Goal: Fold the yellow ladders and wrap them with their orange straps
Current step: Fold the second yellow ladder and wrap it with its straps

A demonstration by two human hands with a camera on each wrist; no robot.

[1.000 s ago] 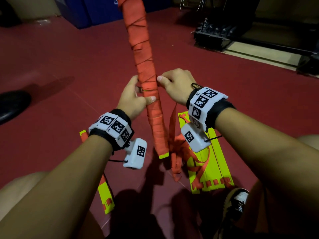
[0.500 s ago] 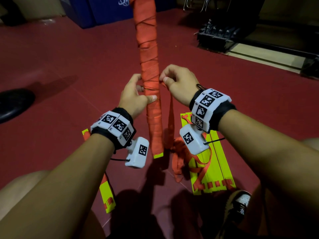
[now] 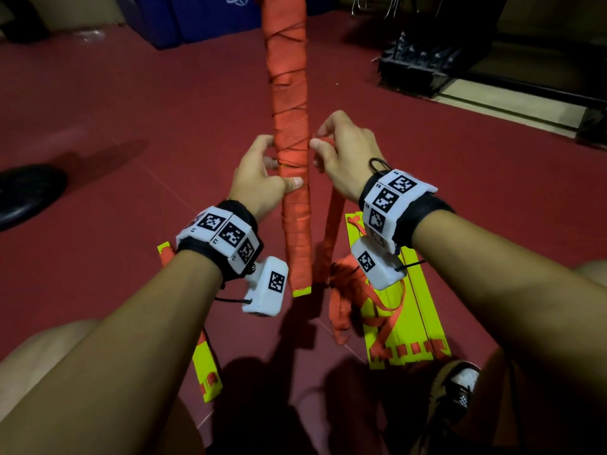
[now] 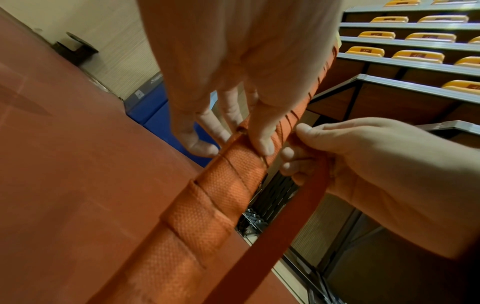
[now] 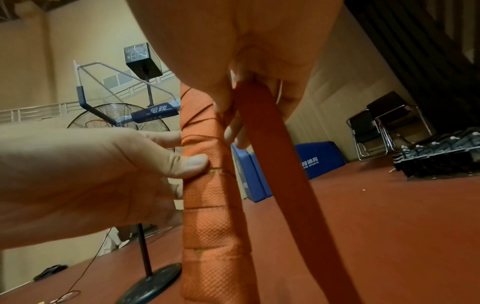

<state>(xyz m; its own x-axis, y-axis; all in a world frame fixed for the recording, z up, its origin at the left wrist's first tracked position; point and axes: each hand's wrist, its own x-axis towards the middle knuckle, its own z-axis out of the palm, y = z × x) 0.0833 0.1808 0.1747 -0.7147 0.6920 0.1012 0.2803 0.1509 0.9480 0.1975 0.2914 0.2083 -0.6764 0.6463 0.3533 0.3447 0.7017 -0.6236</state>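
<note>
**Inspector:** Hands first. Left hand (image 3: 262,178) is curled round the wrapped ladder bundle (image 3: 290,133), thumb pressed on the front of the winding. Right hand (image 3: 345,156) pinches the free orange strap (image 3: 331,224) just beside the bundle.

**Clerk:** Position of the bundle?

**Inspector:** Held upright between both hands, above the floor. Strap turns cover nearly all of it; only a yellow tip (image 3: 301,292) shows at the lower end.

**Clerk:** Progress?

**Inspector:** In my judgement this bundle is nearly wrapped, but the strap's tail hangs loose into a heap and is not yet secured. A second yellow ladder (image 3: 414,323) lies folded flat on the floor at the right, straps loose across it, unwrapped. Another yellow piece (image 3: 207,372) lies at the left; its condition I cannot tell.

**Clerk:** Surface and room?

**Inspector:** Dark red floor (image 3: 131,126). Beyond: blue padded mat (image 3: 203,21), black rack (image 3: 423,70), folding chairs (image 5: 376,131), standing fan (image 5: 116,117), basketball hoop frame, tiered yellow seats (image 4: 415,55). A sports hall.
</note>
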